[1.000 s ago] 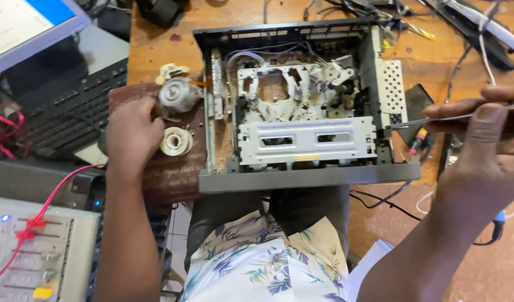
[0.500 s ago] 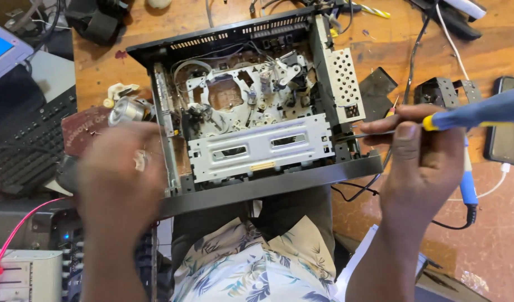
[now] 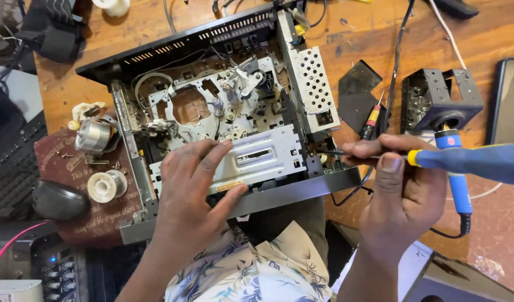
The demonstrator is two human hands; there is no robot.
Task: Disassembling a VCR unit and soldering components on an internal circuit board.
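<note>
Left hand pressing flat, fingers spread, on open tape deck; right hand gripping blue screwdriver at deck's right edge.

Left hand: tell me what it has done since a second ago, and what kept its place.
The left hand left the loose round parts beside the opened deck and crossed right, now lying flat on the deck's metal cassette plate. The right hand still grips the blue-handled screwdriver, tip at the deck's right edge. The parts stayed put.
</note>
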